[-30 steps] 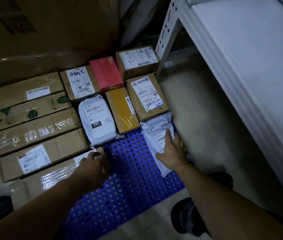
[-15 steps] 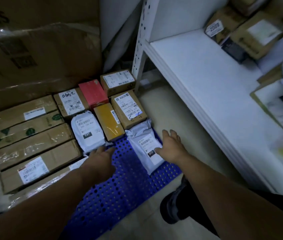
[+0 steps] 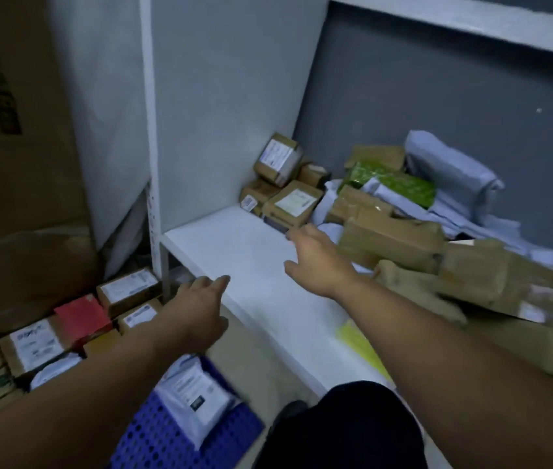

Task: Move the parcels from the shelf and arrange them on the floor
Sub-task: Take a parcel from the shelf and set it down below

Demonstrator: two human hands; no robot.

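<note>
A heap of parcels lies on the white shelf (image 3: 254,265): small brown boxes (image 3: 290,206) at the back, a long taped carton (image 3: 390,238), a green bag (image 3: 390,184) and grey mailers (image 3: 451,170). My right hand (image 3: 315,258) is stretched over the shelf, fingers spread and empty, just short of the nearest small box. My left hand (image 3: 197,306) hangs open by the shelf's front edge, holding nothing. On the floor at left lie arranged parcels: a red box (image 3: 80,318), labelled brown boxes (image 3: 129,289) and a grey mailer (image 3: 197,394) on a blue perforated pallet (image 3: 153,438).
A white upright post (image 3: 149,164) frames the shelf's left side. Large brown cartons (image 3: 14,164) stand against the wall at left. A yellow flat item (image 3: 359,343) lies near the shelf's front edge. My dark-clothed knee (image 3: 346,431) is at the bottom.
Both hands left the grey mailer and boxes on the floor and rose towards the shelf. My view swung up and right, bringing the shelf's parcel heap into sight.
</note>
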